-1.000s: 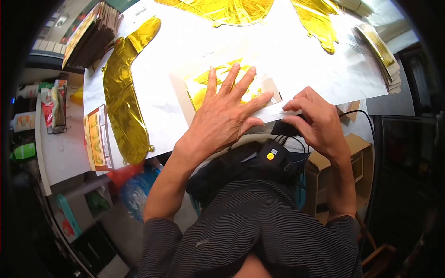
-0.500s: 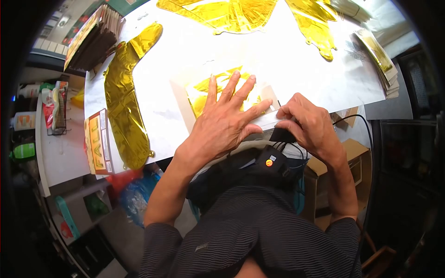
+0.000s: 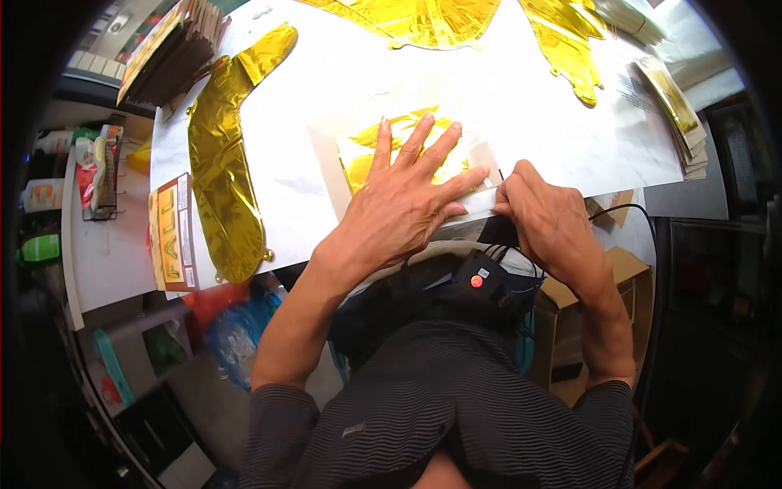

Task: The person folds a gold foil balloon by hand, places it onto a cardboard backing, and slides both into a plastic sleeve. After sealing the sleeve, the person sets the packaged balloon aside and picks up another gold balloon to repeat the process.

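A flat packet (image 3: 329,167) with pale borders and crinkled gold foil (image 3: 358,171) inside lies at the table's near edge. My left hand (image 3: 399,196) presses palm down over it, fingers spread, hiding much of the foil. At the packet's near right corner, my right hand (image 3: 542,212) is closed in a pinch on its edge strip (image 3: 472,204). The fingertips partly hide what they grip there. To the left lies a long bent gold foil balloon (image 3: 224,163), flat on the table.
More flat gold foil balloons (image 3: 423,20) (image 3: 566,53) lie at the back. A stack of cards (image 3: 167,57) stands far left, above a "FALL" packet (image 3: 173,236). Foil packets (image 3: 672,98) sit at the right edge. Below right is a cardboard box (image 3: 595,326).
The view has shifted slightly, so the table items appear a little to the right and higher. My right thumb has drawn in closer to the fingers. My left hand stays spread on the packet.
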The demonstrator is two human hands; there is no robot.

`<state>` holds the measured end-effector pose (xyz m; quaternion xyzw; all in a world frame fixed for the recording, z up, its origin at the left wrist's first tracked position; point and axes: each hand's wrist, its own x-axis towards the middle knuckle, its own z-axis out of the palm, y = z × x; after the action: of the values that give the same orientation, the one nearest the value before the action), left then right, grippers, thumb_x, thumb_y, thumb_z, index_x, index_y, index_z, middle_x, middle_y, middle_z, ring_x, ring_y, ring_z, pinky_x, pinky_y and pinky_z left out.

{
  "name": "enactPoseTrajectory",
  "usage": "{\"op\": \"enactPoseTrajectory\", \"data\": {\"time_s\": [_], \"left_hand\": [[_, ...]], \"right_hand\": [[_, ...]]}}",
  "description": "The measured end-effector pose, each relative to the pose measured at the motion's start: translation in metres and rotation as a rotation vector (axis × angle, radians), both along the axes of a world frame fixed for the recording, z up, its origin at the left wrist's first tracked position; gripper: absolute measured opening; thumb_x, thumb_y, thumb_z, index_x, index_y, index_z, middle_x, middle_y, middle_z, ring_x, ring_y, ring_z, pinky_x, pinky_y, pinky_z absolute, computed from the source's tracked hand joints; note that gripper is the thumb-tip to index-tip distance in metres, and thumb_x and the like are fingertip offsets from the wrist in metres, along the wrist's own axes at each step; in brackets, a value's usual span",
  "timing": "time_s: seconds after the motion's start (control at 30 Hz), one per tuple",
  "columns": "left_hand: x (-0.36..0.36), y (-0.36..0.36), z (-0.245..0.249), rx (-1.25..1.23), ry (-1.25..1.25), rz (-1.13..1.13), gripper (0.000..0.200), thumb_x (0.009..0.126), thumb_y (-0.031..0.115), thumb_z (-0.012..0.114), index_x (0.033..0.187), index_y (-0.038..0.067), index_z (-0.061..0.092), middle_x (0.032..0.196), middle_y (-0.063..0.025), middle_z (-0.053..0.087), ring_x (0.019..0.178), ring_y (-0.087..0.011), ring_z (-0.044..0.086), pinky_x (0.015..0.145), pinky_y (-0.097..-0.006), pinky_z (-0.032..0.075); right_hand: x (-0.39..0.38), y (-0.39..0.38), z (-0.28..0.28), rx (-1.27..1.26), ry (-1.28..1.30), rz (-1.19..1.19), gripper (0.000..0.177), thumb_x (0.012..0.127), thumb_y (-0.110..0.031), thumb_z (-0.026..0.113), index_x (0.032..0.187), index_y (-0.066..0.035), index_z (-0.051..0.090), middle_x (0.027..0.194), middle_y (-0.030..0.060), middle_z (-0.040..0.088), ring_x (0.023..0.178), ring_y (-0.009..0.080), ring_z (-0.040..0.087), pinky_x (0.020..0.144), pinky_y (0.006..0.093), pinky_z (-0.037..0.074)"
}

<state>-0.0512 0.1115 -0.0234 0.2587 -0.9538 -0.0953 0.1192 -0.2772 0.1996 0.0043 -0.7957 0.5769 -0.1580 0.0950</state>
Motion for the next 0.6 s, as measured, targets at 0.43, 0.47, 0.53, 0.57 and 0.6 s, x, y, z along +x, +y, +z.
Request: {"op": "enactPoseTrajectory", "data": {"time_s": [0.43, 0.47, 0.53, 0.57, 0.6], "left_hand": [[0.001, 0.0, -0.003, -0.016, 0.004, 0.0, 0.049, 0.102, 0.038, 0.061, 0.151, 0.034, 0.054, 0.164, -0.0157, 0.038, 0.156, -0.0417, 0.028, 0.125, -0.0703, 0.015], [0.002, 0.0, -0.003, -0.021, 0.008, -0.01, 0.051, 0.102, 0.038, 0.061, 0.152, 0.033, 0.053, 0.164, -0.0159, 0.038, 0.155, -0.042, 0.028, 0.125, -0.0703, 0.015], [0.002, -0.001, -0.002, -0.026, 0.012, -0.015, 0.052, 0.103, 0.038, 0.06, 0.154, 0.032, 0.051, 0.164, -0.016, 0.038, 0.155, -0.0423, 0.028, 0.124, -0.0703, 0.015], [0.001, -0.001, 0.0, 0.007, 0.043, -0.016, 0.055, 0.102, 0.038, 0.061, 0.155, 0.029, 0.049, 0.164, -0.0165, 0.038, 0.155, -0.0434, 0.029, 0.124, -0.0704, 0.015], [0.001, -0.002, 0.002, 0.04, 0.074, -0.017, 0.058, 0.102, 0.038, 0.062, 0.157, 0.027, 0.047, 0.164, -0.017, 0.038, 0.154, -0.0446, 0.029, 0.124, -0.0704, 0.015]], "right_hand": [[0.03, 0.058, -0.006, 0.288, -0.257, 0.252, 0.017, 0.085, -0.003, 0.07, 0.096, -0.008, 0.058, 0.09, 0.0107, 0.056, 0.08, 0.0315, 0.064, 0.061, 0.0432, 0.05], [0.032, 0.066, -0.007, 0.385, -0.347, 0.362, 0.015, 0.087, -0.004, 0.07, 0.096, -0.008, 0.058, 0.091, 0.0101, 0.056, 0.082, 0.0313, 0.064, 0.062, 0.0433, 0.05], [0.035, 0.077, -0.006, 0.583, -0.48, 0.507, 0.013, 0.091, -0.008, 0.069, 0.097, -0.008, 0.058, 0.091, 0.0088, 0.056, 0.083, 0.0308, 0.063, 0.063, 0.0433, 0.05], [0.036, 0.08, -0.003, 0.687, -0.522, 0.544, 0.012, 0.093, -0.011, 0.069, 0.097, -0.008, 0.058, 0.091, 0.0082, 0.056, 0.083, 0.0305, 0.063, 0.064, 0.0432, 0.05], [0.033, 0.083, -0.001, 0.731, -0.559, 0.588, 0.012, 0.097, -0.015, 0.069, 0.097, -0.008, 0.059, 0.093, 0.0071, 0.057, 0.084, 0.0287, 0.064, 0.066, 0.0411, 0.051]]}}
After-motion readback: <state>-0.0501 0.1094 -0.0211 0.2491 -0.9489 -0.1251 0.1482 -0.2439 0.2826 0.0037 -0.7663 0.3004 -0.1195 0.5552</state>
